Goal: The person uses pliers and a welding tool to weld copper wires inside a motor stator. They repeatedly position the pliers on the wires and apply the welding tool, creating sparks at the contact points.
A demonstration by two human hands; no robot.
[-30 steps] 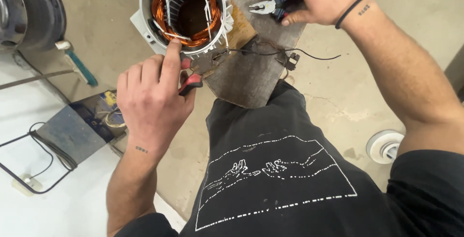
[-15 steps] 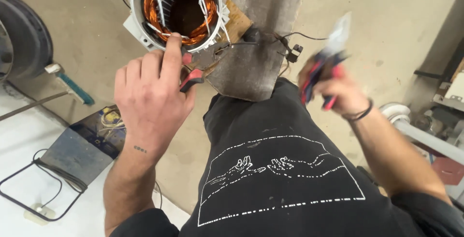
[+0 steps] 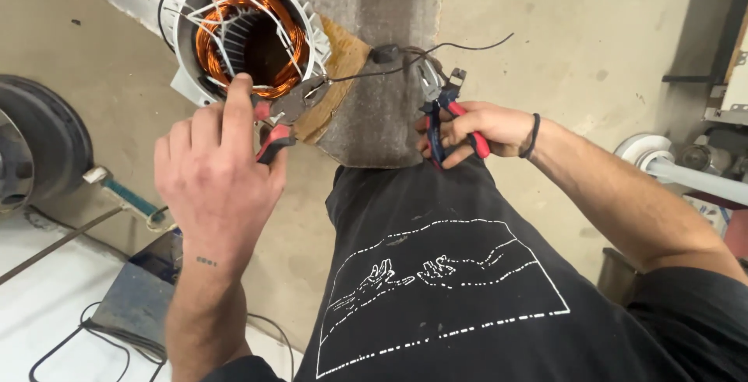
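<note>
Left hand (image 3: pixel 214 176) has its fingers (image 3: pixel 238 109) wrapped round a red-handled tool (image 3: pixel 273 142), index finger stretched up along it so the tip sits right at the rim of the motor shell (image 3: pixel 187 39). The copper coils (image 3: pixel 206 43) are just past that fingertip, up and slightly left, with the shell's bore tipped toward the camera. So the left hand is clearly the nearer one. Right hand (image 3: pixel 479 129) is off to the side, fingers closed around pliers (image 3: pixel 440 105) with red and blue grips, nose pointing up at a thin black wire (image 3: pixel 467 45) that trails back toward the shell. Everything sits on a grey block (image 3: pixel 374 78) above the dark trouser leg (image 3: pixel 436 273).
</note>
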